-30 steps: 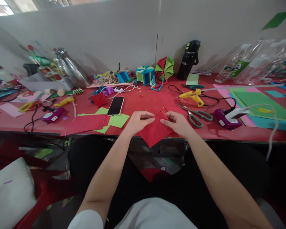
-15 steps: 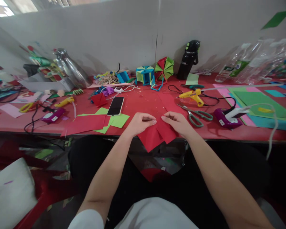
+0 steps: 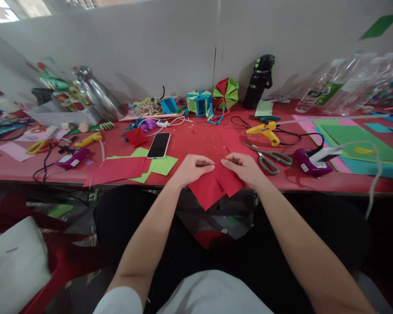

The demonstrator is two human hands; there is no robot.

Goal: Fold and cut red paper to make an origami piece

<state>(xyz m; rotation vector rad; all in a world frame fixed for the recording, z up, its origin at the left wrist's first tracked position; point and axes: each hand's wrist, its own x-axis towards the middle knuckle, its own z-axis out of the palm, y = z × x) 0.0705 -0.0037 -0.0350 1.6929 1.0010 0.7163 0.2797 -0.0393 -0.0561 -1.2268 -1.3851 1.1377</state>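
Note:
A creased red paper [image 3: 208, 192] hangs over the table's front edge between my two hands. My left hand [image 3: 195, 169] pinches its upper left part between thumb and fingers. The upper right part is pinched by my right hand [image 3: 240, 168], and the fingertips of both hands are close together. Left of my hands lie a phone [image 3: 159, 145], green paper [image 3: 165, 165] and a flat red sheet [image 3: 121, 170]. Grey-handled scissors [image 3: 271, 159] rest right of my right hand.
A yellow glue gun [image 3: 265, 132] and purple power socket [image 3: 311, 162] sit to the right, near stacked coloured paper [image 3: 353, 138]. Behind stand a black bottle [image 3: 258, 83], paper models [image 3: 199, 104], a steel jug [image 3: 100, 93] and plastic bottles [image 3: 347, 91].
The lower tip of the red paper has shifted very slightly down. Both hands keep their pinch and have barely moved.

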